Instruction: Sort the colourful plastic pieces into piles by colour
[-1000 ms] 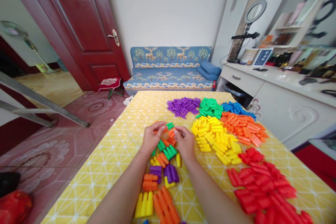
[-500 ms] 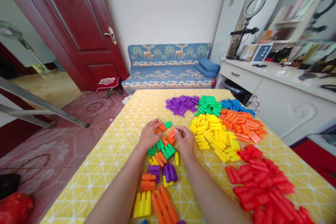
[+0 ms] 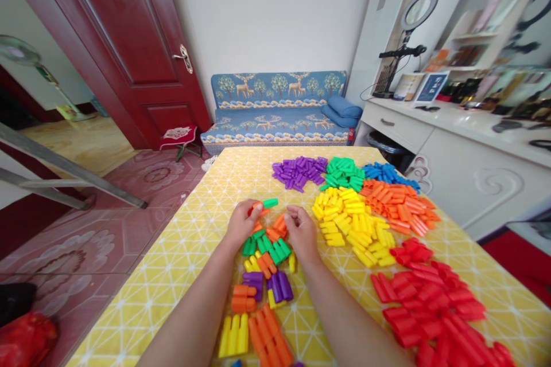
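Note:
My left hand [image 3: 243, 222] is closed, its thumb and fingers pinching an orange block at one end. A green bullet-shaped block [image 3: 270, 203] sticks out to the right of that orange one. Across a small gap my right hand [image 3: 303, 231] has its fingers pinched together at the edge of an orange block [image 3: 280, 222]; the fingertips partly hide the contact. Just below both hands lie joined green blocks [image 3: 279, 249], a yellow-and-orange group [image 3: 266, 264] and purple blocks [image 3: 279, 285]. Nearer me are yellow blocks [image 3: 233, 335] and a larger orange group [image 3: 269, 335].
Loose blocks lie in colour piles on the patterned yellow tablecloth [image 3: 172, 275]: purple [image 3: 299, 172], green [image 3: 343, 174], blue [image 3: 390, 176], orange [image 3: 400, 203], yellow [image 3: 353, 221] and red [image 3: 439, 298]. Beyond the table stands a blue sofa [image 3: 275, 120]; a white dresser [image 3: 473, 155] is at right.
My left hand has drawn slightly left and its orange-and-green blocks have turned, the green end now pointing right. My right hand stays nearly in place beside the orange blocks.

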The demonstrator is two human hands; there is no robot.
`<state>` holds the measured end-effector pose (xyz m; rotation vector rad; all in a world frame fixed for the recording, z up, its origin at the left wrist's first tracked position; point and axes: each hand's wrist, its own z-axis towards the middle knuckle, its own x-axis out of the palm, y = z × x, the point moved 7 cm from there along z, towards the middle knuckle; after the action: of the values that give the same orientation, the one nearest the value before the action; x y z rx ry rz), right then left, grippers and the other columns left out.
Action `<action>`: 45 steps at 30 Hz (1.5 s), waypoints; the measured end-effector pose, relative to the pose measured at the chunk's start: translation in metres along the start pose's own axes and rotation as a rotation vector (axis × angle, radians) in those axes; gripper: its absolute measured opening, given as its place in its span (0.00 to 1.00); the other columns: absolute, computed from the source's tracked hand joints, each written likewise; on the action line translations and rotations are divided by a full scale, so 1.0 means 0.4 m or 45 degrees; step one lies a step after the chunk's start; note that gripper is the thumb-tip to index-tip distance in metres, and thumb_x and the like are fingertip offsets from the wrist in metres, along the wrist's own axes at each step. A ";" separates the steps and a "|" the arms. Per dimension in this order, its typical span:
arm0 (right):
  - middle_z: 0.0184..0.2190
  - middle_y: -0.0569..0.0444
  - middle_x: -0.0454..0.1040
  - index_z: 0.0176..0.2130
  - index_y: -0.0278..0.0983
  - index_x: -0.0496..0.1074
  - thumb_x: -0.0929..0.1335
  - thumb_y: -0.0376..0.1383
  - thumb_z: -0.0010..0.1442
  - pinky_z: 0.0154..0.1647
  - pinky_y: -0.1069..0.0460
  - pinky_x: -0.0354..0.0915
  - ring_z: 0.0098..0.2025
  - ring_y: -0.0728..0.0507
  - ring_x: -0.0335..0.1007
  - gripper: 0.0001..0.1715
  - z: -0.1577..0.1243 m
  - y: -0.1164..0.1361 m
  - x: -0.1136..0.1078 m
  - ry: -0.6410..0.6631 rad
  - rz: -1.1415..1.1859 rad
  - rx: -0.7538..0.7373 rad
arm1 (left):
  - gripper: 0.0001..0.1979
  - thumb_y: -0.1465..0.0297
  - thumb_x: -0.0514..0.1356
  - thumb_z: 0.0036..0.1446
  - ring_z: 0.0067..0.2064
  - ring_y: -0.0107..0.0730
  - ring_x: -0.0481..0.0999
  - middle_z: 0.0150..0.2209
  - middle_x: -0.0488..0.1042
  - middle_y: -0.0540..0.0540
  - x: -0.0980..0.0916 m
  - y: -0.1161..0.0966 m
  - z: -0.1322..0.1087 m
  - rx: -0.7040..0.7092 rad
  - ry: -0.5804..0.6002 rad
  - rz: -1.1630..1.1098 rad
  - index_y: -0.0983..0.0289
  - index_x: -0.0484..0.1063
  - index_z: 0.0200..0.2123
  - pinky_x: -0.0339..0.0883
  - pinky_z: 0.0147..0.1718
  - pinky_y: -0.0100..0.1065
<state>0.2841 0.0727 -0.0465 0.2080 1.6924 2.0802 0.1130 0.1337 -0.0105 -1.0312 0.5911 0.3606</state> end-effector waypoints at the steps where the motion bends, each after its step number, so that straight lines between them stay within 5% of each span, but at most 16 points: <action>1: 0.31 0.55 0.74 0.47 0.37 0.69 0.66 0.42 0.56 0.34 0.52 0.65 0.30 0.47 0.69 0.20 -0.002 0.006 0.005 0.036 -0.011 -0.015 | 0.18 0.58 0.51 0.60 0.37 0.37 0.73 0.34 0.75 0.56 0.002 0.000 0.000 0.001 0.030 -0.095 0.66 0.74 0.34 0.64 0.39 0.34; 5: 0.29 0.58 0.73 0.54 0.40 0.65 0.68 0.42 0.54 0.32 0.53 0.64 0.28 0.48 0.68 0.28 -0.011 0.029 0.024 0.160 -0.002 -0.084 | 0.17 0.58 0.53 0.59 0.37 0.36 0.73 0.34 0.75 0.55 0.019 -0.020 -0.008 0.030 0.187 -0.306 0.66 0.74 0.35 0.64 0.39 0.32; 10: 0.30 0.56 0.74 0.39 0.39 0.73 0.66 0.41 0.56 0.34 0.53 0.64 0.32 0.46 0.68 0.12 -0.009 0.041 0.027 0.225 0.039 -0.121 | 0.18 0.57 0.55 0.58 0.35 0.34 0.72 0.31 0.74 0.53 0.036 -0.026 -0.019 -0.009 0.316 -0.413 0.66 0.74 0.34 0.64 0.36 0.31; 14: 0.29 0.56 0.73 0.35 0.37 0.72 0.66 0.40 0.57 0.34 0.54 0.64 0.32 0.47 0.68 0.10 -0.008 0.061 0.003 0.160 0.298 -0.096 | 0.20 0.54 0.55 0.56 0.28 0.30 0.68 0.25 0.71 0.50 0.030 0.008 -0.021 -0.187 0.261 -0.528 0.66 0.71 0.28 0.61 0.28 0.29; 17: 0.31 0.56 0.74 0.37 0.37 0.74 0.67 0.40 0.55 0.36 0.54 0.64 0.33 0.47 0.68 0.10 -0.031 0.093 0.030 0.403 0.463 -0.079 | 0.24 0.51 0.53 0.57 0.25 0.30 0.68 0.22 0.70 0.51 0.021 0.020 -0.026 -0.303 0.253 -0.593 0.67 0.71 0.26 0.61 0.26 0.30; 20: 0.26 0.58 0.72 0.43 0.37 0.74 0.70 0.40 0.52 0.29 0.55 0.63 0.26 0.50 0.66 0.17 -0.060 0.103 0.071 0.664 0.490 0.007 | 0.26 0.51 0.49 0.59 0.32 0.35 0.73 0.28 0.75 0.55 0.005 -0.001 -0.027 -0.241 0.255 -0.613 0.67 0.75 0.30 0.66 0.35 0.33; 23: 0.22 0.60 0.69 0.45 0.37 0.72 0.71 0.42 0.51 0.22 0.57 0.59 0.21 0.52 0.62 0.21 -0.047 0.075 0.061 0.495 0.498 0.110 | 0.26 0.52 0.47 0.61 0.42 0.39 0.74 0.38 0.77 0.58 -0.017 -0.021 -0.021 -0.131 0.183 -0.565 0.66 0.77 0.37 0.64 0.46 0.36; 27: 0.24 0.58 0.70 0.40 0.36 0.70 0.70 0.44 0.50 0.18 0.57 0.59 0.19 0.52 0.61 0.19 -0.018 0.029 0.031 0.224 0.492 0.196 | 0.23 0.54 0.51 0.59 0.42 0.40 0.74 0.39 0.77 0.58 -0.011 -0.016 -0.016 -0.129 0.191 -0.451 0.66 0.77 0.40 0.65 0.45 0.37; 31: 0.32 0.55 0.72 0.41 0.37 0.70 0.70 0.40 0.48 0.24 0.54 0.67 0.26 0.49 0.68 0.19 -0.013 0.020 0.030 0.209 0.504 0.196 | 0.17 0.60 0.62 0.51 0.39 0.38 0.75 0.39 0.77 0.58 0.016 -0.012 -0.016 -0.045 0.292 -0.317 0.65 0.77 0.39 0.67 0.41 0.35; 36: 0.27 0.55 0.72 0.36 0.37 0.69 0.69 0.42 0.48 0.24 0.53 0.67 0.25 0.48 0.67 0.15 -0.019 0.025 0.025 0.161 0.477 0.189 | 0.15 0.59 0.62 0.50 0.33 0.34 0.74 0.31 0.77 0.56 0.026 0.007 -0.012 -0.062 0.248 -0.216 0.65 0.78 0.35 0.67 0.34 0.32; 42: 0.28 0.56 0.72 0.35 0.36 0.69 0.70 0.43 0.48 0.27 0.54 0.67 0.26 0.49 0.68 0.16 -0.012 0.091 -0.018 0.047 0.567 0.184 | 0.17 0.57 0.58 0.54 0.33 0.34 0.74 0.30 0.77 0.54 0.029 0.021 -0.006 -0.120 0.185 -0.244 0.65 0.78 0.32 0.65 0.35 0.32; 45: 0.28 0.57 0.72 0.38 0.36 0.69 0.71 0.43 0.47 0.26 0.55 0.67 0.26 0.50 0.69 0.19 0.041 0.168 -0.093 0.033 0.522 0.085 | 0.17 0.57 0.57 0.54 0.31 0.33 0.72 0.27 0.75 0.52 0.027 0.023 -0.007 -0.145 0.169 -0.274 0.66 0.77 0.27 0.63 0.33 0.30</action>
<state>0.3072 0.0614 0.0278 0.5950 1.8592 2.3182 0.1158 0.1356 -0.0245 -1.2227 0.5768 0.1381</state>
